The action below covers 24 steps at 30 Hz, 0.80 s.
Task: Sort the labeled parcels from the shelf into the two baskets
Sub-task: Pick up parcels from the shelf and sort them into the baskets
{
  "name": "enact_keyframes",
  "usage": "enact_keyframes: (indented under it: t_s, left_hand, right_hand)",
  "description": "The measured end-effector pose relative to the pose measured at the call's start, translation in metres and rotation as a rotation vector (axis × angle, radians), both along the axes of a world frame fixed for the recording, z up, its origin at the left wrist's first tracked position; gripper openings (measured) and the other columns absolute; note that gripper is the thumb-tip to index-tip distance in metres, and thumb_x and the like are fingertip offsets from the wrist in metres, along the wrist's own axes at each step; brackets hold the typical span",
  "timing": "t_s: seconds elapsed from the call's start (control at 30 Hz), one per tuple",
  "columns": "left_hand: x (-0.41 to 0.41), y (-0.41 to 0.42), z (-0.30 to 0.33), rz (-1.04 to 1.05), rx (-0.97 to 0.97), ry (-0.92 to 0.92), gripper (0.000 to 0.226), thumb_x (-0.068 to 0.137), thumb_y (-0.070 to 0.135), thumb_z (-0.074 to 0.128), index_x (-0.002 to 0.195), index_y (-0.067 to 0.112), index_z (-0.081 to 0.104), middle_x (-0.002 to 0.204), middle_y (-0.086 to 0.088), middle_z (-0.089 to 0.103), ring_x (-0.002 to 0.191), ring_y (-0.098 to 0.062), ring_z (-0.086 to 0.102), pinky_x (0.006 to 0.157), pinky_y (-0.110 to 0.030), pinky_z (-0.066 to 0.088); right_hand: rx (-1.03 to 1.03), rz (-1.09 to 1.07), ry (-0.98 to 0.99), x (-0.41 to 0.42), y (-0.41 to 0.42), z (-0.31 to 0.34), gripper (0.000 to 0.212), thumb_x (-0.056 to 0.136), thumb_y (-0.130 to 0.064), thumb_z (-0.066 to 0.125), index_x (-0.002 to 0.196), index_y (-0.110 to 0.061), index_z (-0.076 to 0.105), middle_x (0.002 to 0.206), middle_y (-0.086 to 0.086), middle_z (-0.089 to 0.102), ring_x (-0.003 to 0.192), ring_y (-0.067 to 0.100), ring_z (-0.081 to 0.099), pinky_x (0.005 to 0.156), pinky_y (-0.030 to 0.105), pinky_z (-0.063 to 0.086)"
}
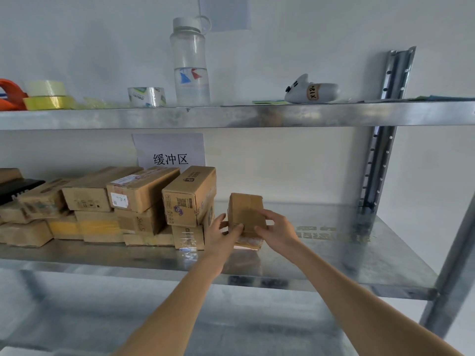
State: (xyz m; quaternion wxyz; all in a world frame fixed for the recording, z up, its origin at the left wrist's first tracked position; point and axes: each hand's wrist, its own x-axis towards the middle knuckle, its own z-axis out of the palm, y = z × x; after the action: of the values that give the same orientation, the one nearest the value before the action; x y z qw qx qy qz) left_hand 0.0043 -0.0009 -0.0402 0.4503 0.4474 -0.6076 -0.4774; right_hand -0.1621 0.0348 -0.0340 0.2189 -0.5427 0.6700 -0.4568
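Two hands hold one small cardboard parcel at the middle shelf, just right of the stacked boxes; it is plain brown, sealed with glossy tape that runs over its top and front, and no printed label shows on the faces turned this way. The left hand has its grip closed on the parcel's left lower edge, fingers curled against the front face, and the right hand has its grip closed over the right side, thumb on the front and fingers wrapped round the far edge. Beneath the parcel lies a flatter packet, partly hidden, and whether the parcel rests on it or is lifted clear cannot be told. To the left, the stack of cardboard boxes fills the shelf in two layers, several with white labels or printed codes, the nearest one standing tall beside the left hand. A paper sign with Chinese characters hangs on the wall behind them. The upper shelf carries rolls of tape, a wrapped tape roll, a clear water bottle partly filled, and a grey toy figure lying on its side.
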Motion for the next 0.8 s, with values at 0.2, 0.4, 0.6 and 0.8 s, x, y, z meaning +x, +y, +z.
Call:
enact_keyframes:
  t_s: [0.2, 0.4, 0.6, 0.8]
  left_hand:
    - [-0.009, 0.012, 0.014, -0.077, 0.008, 0.067, 0.045, 0.081, 0.062, 0.07, 0.125, 0.055, 0.061, 0.116, 0.014, 0.069, 0.113, -0.011, 0.062, 0.103, -0.043, 0.05]
    - [-0.015, 0.038, 0.036, -0.163, -0.041, 0.209, 0.041, 0.093, 0.037, 0.07, 0.132, 0.039, 0.057, 0.115, -0.004, 0.07, 0.103, -0.015, 0.068, 0.079, -0.03, 0.058]
    - [-0.021, 0.066, 0.052, -0.232, -0.078, 0.205, 0.052, 0.077, 0.038, 0.086, 0.12, 0.023, 0.061, 0.108, 0.003, 0.07, 0.092, -0.014, 0.072, 0.091, -0.04, 0.058]
    - [-0.022, 0.108, 0.061, -0.366, -0.032, 0.371, 0.029, 0.092, 0.021, 0.073, 0.114, 0.04, 0.069, 0.099, -0.006, 0.072, 0.085, -0.015, 0.07, 0.082, -0.035, 0.059]
  right_hand:
    - [-0.1, -0.03, 0.083, -0.011, 0.024, 0.022, 0.048, 0.09, -0.033, 0.073, 0.134, -0.045, 0.057, 0.129, -0.003, 0.055, 0.111, 0.019, 0.061, 0.099, 0.039, 0.053]
    - [-0.172, -0.057, -0.023, -0.012, 0.052, 0.039, 0.043, 0.09, -0.051, 0.071, 0.13, -0.047, 0.057, 0.123, -0.005, 0.063, 0.104, 0.016, 0.067, 0.089, 0.035, 0.057]
    - [-0.166, -0.12, 0.048, -0.003, 0.101, 0.059, 0.064, 0.084, -0.058, 0.074, 0.141, -0.041, 0.05, 0.129, -0.007, 0.057, 0.102, 0.013, 0.06, 0.079, 0.022, 0.049]
    - [-0.185, -0.272, 0.057, 0.001, 0.158, 0.065, 0.051, 0.096, -0.052, 0.058, 0.144, -0.035, 0.055, 0.134, -0.013, 0.058, 0.116, 0.003, 0.058, 0.091, 0.023, 0.041]
